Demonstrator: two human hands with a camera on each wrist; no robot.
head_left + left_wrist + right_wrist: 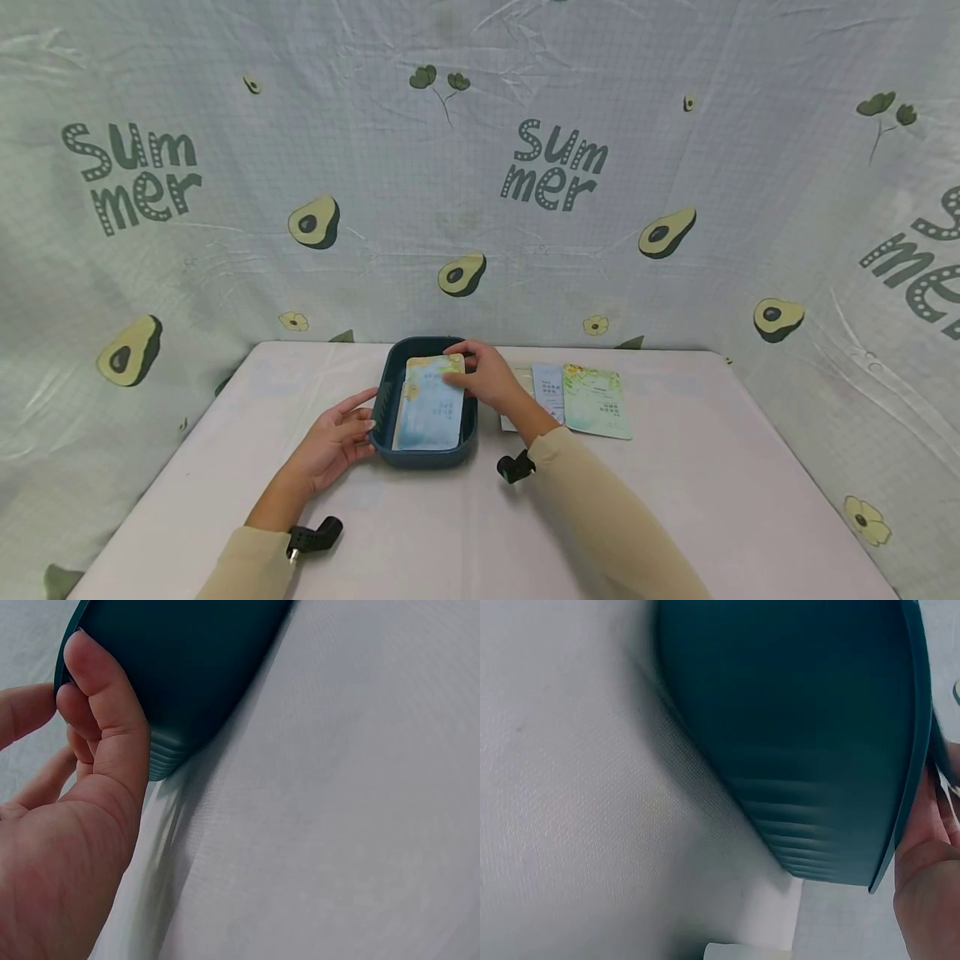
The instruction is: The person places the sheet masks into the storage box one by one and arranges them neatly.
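A dark blue-green plastic basket [424, 459] stands near the far side of the table. Inside it lies a light blue booklet [431, 412] with yellow flowers and small print, another edge showing under its left side. My right hand [491, 382] pinches the booklet by its upper right corner, thumb on the cover. At the basket's left rim, my left hand [333, 442] holds on with thumb and fingers; the left wrist view shows these fingers [112, 712] at the rim. In the right wrist view, the basket wall [802, 750] hides most of the right hand [930, 885].
Right of the basket, a green floral booklet [597, 400] and a pale blue booklet [549, 390] lie side by side, with a whitish one partly behind my right wrist. A white cloth covers the table [420, 542]. A printed curtain [360, 167] hangs behind and at both sides.
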